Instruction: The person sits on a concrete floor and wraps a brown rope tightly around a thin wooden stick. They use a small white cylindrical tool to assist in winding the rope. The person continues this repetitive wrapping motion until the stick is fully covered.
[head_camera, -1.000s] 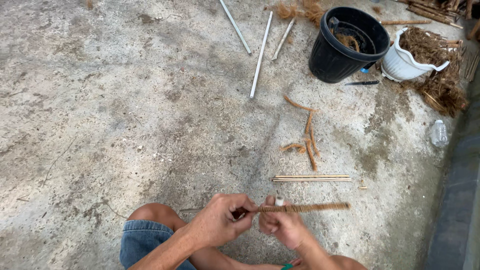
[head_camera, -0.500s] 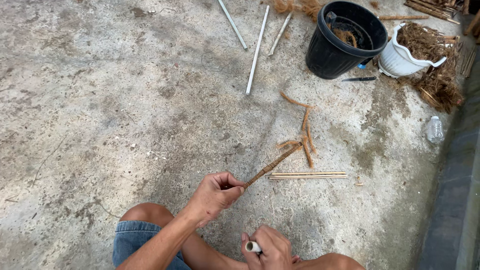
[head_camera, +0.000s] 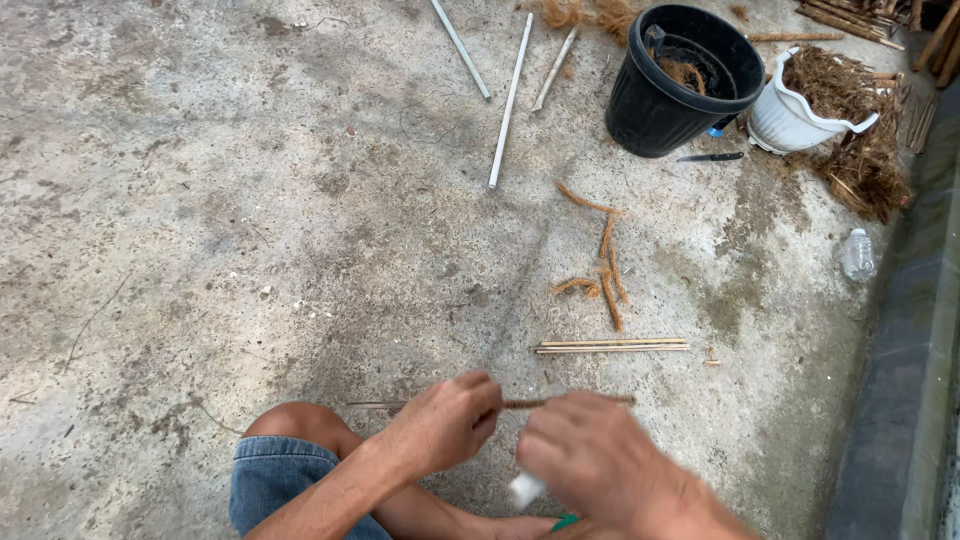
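Left hand: the left hand (head_camera: 445, 420) is closed around a thin brown stick (head_camera: 570, 402), held level above the concrete floor (head_camera: 200, 220).
Right hand: the right hand (head_camera: 590, 455), blurred, is curled over the stick; a small white object (head_camera: 525, 488) sits below it, and whether it is gripped cannot be told.
Handling: the stick looks light, stiff and easily snapped, so best pinched near the middle.
Beyond: a bundle of pale sticks (head_camera: 612, 346), then brown fibre strips (head_camera: 605, 270).
Far: white rods (head_camera: 508, 100), a black bucket (head_camera: 680, 85), a white pot (head_camera: 795, 105).

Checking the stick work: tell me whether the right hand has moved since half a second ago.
Yes. The right hand rose from the frame's bottom edge toward the bundle of thin sticks, meeting the stick.
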